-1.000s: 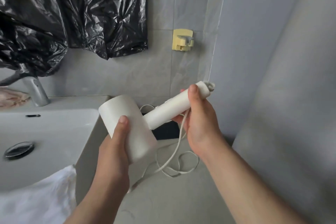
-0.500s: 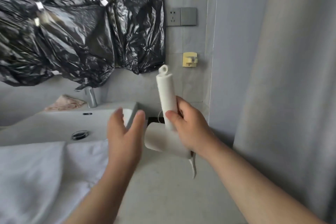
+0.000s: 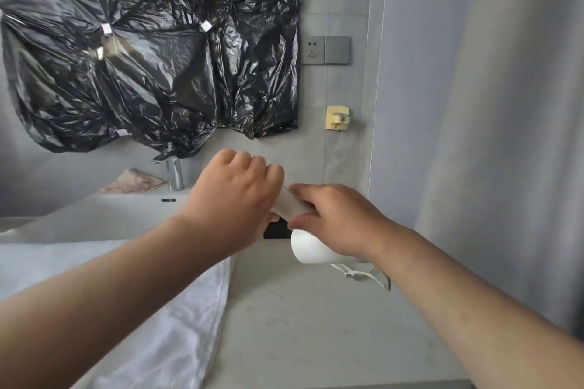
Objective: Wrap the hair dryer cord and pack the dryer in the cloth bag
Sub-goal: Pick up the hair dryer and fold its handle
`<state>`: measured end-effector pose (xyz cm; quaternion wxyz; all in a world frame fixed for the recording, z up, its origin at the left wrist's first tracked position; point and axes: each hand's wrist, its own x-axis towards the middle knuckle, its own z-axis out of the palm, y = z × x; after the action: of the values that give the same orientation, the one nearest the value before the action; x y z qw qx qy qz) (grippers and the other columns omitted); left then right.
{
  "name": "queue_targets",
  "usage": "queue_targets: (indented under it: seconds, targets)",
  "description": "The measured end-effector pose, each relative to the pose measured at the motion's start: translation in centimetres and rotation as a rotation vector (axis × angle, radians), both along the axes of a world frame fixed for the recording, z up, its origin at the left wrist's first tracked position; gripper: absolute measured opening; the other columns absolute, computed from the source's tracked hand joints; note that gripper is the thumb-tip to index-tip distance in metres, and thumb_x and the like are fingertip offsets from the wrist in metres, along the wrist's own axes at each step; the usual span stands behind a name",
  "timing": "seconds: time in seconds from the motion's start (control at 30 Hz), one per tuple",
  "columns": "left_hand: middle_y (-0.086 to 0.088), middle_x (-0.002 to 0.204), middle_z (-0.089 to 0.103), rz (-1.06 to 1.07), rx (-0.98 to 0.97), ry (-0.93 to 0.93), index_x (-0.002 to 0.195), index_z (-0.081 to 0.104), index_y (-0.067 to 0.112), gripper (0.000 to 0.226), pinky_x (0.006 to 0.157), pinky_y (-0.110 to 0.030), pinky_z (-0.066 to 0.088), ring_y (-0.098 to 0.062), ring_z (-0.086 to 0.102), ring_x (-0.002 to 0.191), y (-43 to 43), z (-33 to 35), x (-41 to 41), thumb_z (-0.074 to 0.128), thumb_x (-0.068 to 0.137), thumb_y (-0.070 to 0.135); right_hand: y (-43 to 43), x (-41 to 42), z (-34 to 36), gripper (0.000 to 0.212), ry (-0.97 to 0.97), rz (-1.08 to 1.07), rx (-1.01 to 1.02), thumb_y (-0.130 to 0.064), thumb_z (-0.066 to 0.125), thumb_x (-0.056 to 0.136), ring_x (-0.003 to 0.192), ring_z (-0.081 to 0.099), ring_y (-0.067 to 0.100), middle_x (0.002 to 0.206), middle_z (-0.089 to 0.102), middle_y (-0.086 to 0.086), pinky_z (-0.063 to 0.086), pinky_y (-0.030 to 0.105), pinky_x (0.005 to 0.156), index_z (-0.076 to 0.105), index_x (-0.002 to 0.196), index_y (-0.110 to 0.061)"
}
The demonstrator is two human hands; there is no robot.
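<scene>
The white hair dryer [image 3: 311, 248] is held above the grey counter, its barrel pointing down-left and its handle [image 3: 292, 206] slanting up to the left. My right hand [image 3: 338, 221] grips the handle near the barrel. My left hand [image 3: 235, 196] is curled over the handle's upper end, hiding it. A bit of white cord [image 3: 360, 273] hangs under my right wrist. The white cloth bag [image 3: 151, 309] lies flat on the counter at lower left, partly under my left forearm.
A white sink [image 3: 104, 215] with a chrome faucet [image 3: 174, 174] sits at left, a pinkish cloth [image 3: 132, 181] behind it. Black plastic sheeting [image 3: 151, 50] covers the wall above. A wall socket [image 3: 325, 49] and a yellow hook [image 3: 337, 117] are on the tiles. Grey counter [image 3: 300, 335] lies below.
The handle has tilted from upright over to the left. My left hand has moved from open beside the dryer onto the handle's end. The view has tilted upward.
</scene>
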<state>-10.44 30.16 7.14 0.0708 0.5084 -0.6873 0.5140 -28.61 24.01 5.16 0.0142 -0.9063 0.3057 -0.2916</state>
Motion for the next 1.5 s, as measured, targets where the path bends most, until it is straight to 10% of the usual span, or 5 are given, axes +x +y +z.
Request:
queue_targets:
  seconds: [0.17, 0.37, 0.67, 1.13, 1.5]
  targets:
    - [-0.004, 0.091, 0.062, 0.062, 0.135, -0.118, 0.106, 0.053, 0.015, 0.048, 0.067, -0.034, 0.030, -0.026, 0.061, 0.082, -0.9, -0.2, -0.5, 0.051, 0.090, 0.061, 0.0, 0.7, -0.6, 0.020, 0.076, -0.030, -0.030, -0.041, 0.064, 0.087, 0.081, 0.057, 0.023, 0.086, 0.066, -0.002, 0.046, 0.036, 0.069, 0.059, 0.100, -0.027]
    - [-0.007, 0.056, 0.052, -0.074, 0.049, 0.074, 0.068, 0.056, 0.008, 0.044, 0.044, -0.031, 0.041, -0.027, 0.051, 0.047, -2.5, -1.3, 2.4, 0.085, 0.064, 0.041, -1.5, -1.1, 0.6, 0.013, -0.241, -0.029, 0.099, -0.029, 0.069, 0.086, 0.087, 0.064, 0.011, 0.089, 0.072, -0.007, 0.051, 0.031, 0.080, 0.073, 0.098, -0.026]
    - [-0.007, 0.054, 0.049, -0.071, -0.040, 0.179, 0.069, 0.057, 0.007, 0.044, 0.043, -0.029, 0.036, -0.026, 0.050, 0.044, -3.1, -2.6, 3.5, 0.085, 0.063, 0.041, -2.2, -1.4, 0.1, 0.032, -0.128, -0.264, -0.561, -0.033, 0.051, 0.093, 0.062, 0.046, 0.026, 0.075, 0.054, 0.005, 0.041, 0.033, 0.052, 0.058, 0.073, -0.009]
    - [-0.008, 0.050, 0.049, -0.035, -0.094, 0.389, 0.062, 0.050, 0.006, 0.052, 0.047, -0.024, 0.026, -0.029, 0.053, 0.042, -3.8, -2.8, 4.6, 0.089, 0.061, 0.041, -1.6, -2.4, -1.8, 0.010, -0.589, -0.243, 0.139, -0.013, 0.062, 0.091, 0.066, 0.058, 0.014, 0.085, 0.056, -0.003, 0.050, 0.030, 0.063, 0.055, 0.091, -0.020]
    - [0.004, 0.067, 0.044, 0.064, 0.043, 0.728, 0.076, 0.042, 0.020, 0.048, 0.061, -0.033, 0.034, -0.030, 0.051, 0.069, -2.9, -2.6, 1.7, 0.053, 0.086, 0.065, -3.8, -2.2, -1.6, 0.089, -0.777, -0.253, 0.449, -0.067, 0.068, 0.065, 0.101, 0.065, 0.014, 0.100, 0.067, -0.011, 0.051, 0.035, 0.085, 0.047, 0.140, -0.024]
